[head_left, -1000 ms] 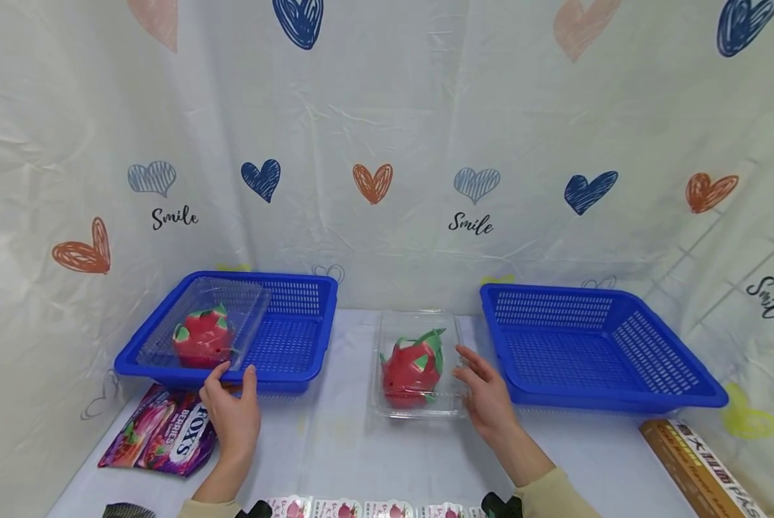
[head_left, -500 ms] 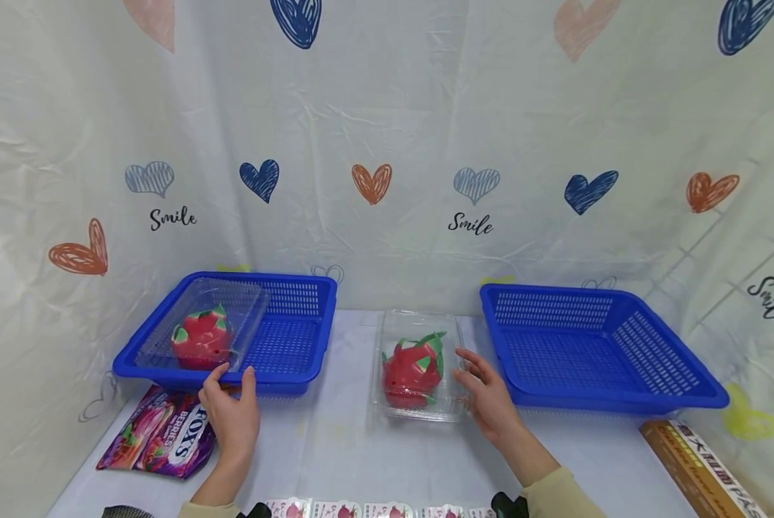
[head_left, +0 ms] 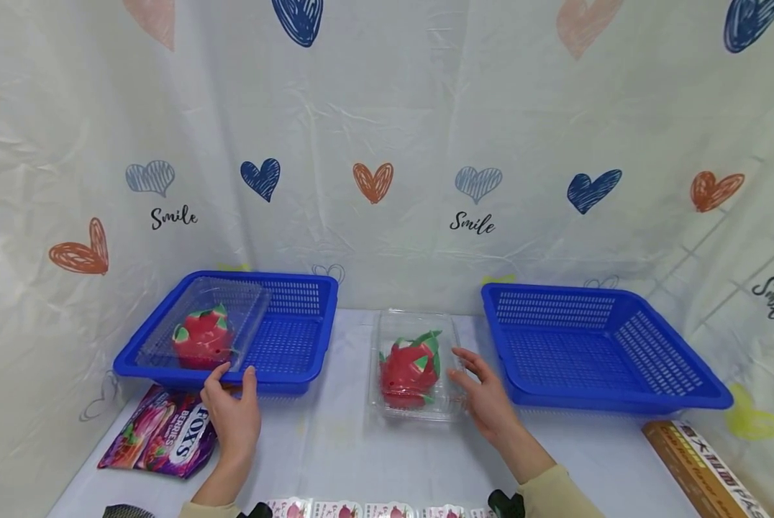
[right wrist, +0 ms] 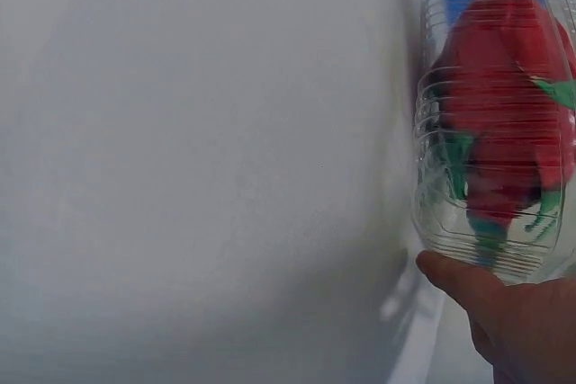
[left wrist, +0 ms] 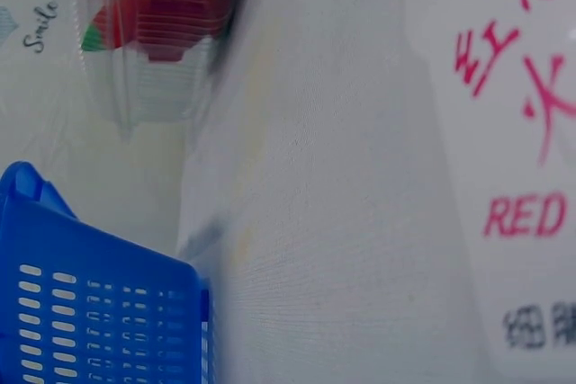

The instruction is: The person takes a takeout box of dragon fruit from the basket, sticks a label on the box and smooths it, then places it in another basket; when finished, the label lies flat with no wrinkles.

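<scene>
White-draped desk [head_left: 335, 439], dragon fruit [head_left: 409, 370] inside clear box [head_left: 419, 324], right hand [head_left: 480, 392] loosely spread at box's right side, left hand [head_left: 234, 414] likewise at near rim of blue basket [head_left: 277, 380] left of box, barely any shift since half a second ago, suggesting steadying, not lifting.

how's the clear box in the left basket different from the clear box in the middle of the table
The left box is inside a blue basket, while the middle box sits on the white tabletop. In the head view, the left box slants; the middle box looks nearly straight. The left box's fruit shows short green tips, the middle box's fruit a longer green leaf. Both boxes are see-through, each holding one red fruit.
</scene>
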